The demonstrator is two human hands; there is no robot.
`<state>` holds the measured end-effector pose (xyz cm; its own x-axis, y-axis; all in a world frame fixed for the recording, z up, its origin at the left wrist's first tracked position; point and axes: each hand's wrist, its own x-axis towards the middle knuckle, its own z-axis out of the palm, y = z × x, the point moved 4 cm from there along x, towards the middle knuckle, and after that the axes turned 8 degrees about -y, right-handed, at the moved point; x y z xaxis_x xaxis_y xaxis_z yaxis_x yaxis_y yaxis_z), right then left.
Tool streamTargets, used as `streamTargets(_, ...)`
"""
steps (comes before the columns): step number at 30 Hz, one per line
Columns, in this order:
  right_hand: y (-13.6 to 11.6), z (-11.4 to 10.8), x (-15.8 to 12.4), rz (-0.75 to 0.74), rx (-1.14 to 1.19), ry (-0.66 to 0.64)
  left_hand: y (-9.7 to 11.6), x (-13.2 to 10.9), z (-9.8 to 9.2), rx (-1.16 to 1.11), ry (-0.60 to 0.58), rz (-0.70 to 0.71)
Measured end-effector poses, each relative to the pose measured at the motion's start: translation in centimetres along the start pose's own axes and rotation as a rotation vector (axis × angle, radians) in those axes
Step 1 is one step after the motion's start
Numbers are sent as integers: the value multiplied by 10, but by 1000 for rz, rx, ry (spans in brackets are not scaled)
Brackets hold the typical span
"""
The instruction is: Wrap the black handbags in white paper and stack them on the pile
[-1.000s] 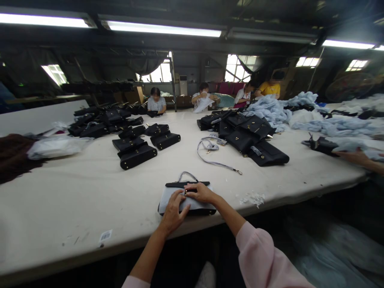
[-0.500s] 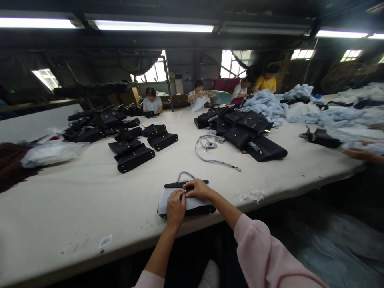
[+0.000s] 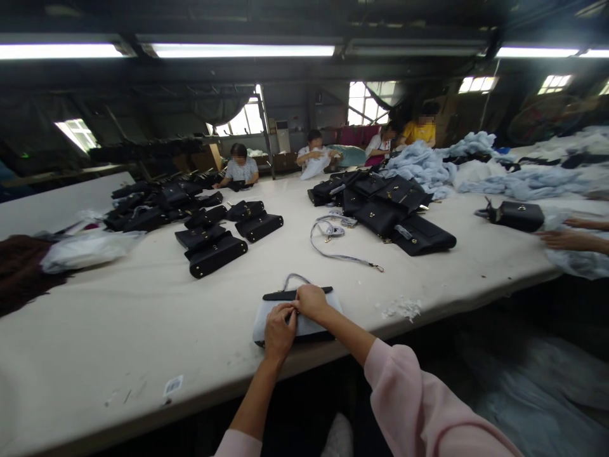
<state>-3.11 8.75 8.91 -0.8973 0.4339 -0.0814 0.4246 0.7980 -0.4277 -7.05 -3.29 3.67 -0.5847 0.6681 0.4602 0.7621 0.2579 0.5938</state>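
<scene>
Low in the frame's centre, I watch both hands meet on a grey-wrapped black handbag (image 3: 304,317) at the table's (image 3: 143,317) near edge. My left hand (image 3: 280,331) presses its front; my right hand (image 3: 311,301) pinches at the clasp. Its long axis runs left-right, its flap edge toward the frame's top.

The left hand (image 3: 279,330) and right hand (image 3: 311,301) cover the middle of the pale-wrapped bag (image 3: 297,315); whatever the fingertips pinch there is too small to tell. At three o'clock, a co-worker's hands (image 3: 568,239) are cut off by the frame edge. At twelve o'clock, the seated workers (image 3: 314,152) have blurred faces.
</scene>
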Motion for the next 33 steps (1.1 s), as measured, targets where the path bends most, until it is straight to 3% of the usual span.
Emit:
streamTargets(4, -12, -3, -6, 75, -90, -22, -2, -2, 1, -26, 32, -11)
streamTargets(11, -32, 2, -14, 80, -147, -39, -8, -5, -1, -74, 38, -43)
streamTargets(19, -26, 1, -14, 112, -135, -47, -3, -4, -3, -100, 8, -95)
streamTargets(27, -34, 2, -5, 74, -129, -92, -6, -2, -5, -115, -9, -140)
streamTargets(33, -29, 8, -8, -79, -142, -62, -8, 0, -5, -138, -24, -106)
